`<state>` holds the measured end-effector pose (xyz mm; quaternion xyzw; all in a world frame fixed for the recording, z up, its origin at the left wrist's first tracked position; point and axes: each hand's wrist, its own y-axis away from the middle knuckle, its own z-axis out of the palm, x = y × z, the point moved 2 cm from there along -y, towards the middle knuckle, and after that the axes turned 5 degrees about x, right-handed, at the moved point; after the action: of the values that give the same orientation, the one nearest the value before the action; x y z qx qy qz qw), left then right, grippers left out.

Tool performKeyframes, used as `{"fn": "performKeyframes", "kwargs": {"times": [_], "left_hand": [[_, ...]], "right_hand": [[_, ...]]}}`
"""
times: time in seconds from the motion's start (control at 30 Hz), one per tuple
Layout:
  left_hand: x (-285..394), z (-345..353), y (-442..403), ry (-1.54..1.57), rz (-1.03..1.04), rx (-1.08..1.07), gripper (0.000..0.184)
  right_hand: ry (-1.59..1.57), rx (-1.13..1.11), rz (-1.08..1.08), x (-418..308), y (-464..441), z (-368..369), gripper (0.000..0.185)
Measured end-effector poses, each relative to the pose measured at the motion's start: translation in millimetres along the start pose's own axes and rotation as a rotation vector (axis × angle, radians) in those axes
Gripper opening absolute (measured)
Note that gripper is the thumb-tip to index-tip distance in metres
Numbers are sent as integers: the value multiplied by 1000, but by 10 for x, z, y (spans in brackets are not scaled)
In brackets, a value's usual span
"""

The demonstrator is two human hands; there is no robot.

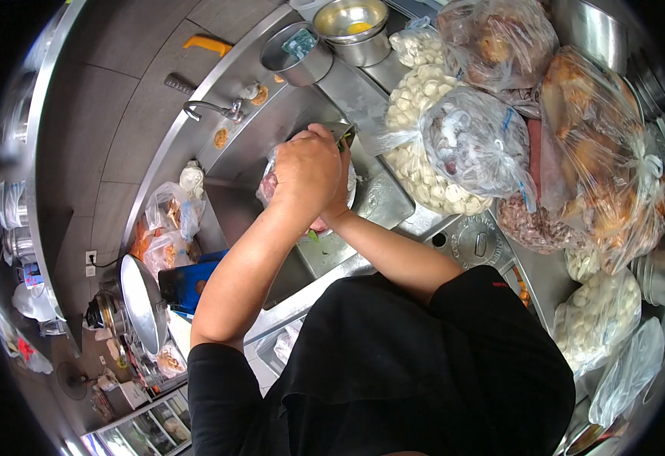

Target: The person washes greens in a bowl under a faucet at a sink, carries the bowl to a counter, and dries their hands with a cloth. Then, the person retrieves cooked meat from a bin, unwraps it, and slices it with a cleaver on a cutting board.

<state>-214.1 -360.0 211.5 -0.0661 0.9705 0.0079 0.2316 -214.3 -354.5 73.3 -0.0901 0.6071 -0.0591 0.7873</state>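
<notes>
My left hand (306, 169) is closed, with its fingers curled at the top of a flat grey thing (340, 131) with a dark edge and a bit of green. Whether that is a packet or a blade, I cannot tell. Close beside it, lower and partly covered, is my right hand (338, 199); its fingers are mostly hidden. Beneath both hands is a white bowl (352, 191), seen only at its edge. Pinkish meat (269, 186) shows to the left, with clear plastic around it. A green leaf (313, 236) lies just below the hands.
Around the hands is a steel sink (226, 169) with a faucet (212, 111). A pot with a scouring pad (299, 44) and a steel bowl (351, 19) stand behind. Bags of white balls (424, 99) and bagged meat (492, 34) crowd the right. A wok (141, 304) leans at left.
</notes>
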Motion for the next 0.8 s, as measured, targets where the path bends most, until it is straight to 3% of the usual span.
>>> {"fn": "performKeyframes", "kwargs": {"times": [0.8], "left_hand": [[-10, -14, 55, 2, -6, 7, 32]], "right_hand": [[175, -15, -178, 181, 91, 43, 84]]}}
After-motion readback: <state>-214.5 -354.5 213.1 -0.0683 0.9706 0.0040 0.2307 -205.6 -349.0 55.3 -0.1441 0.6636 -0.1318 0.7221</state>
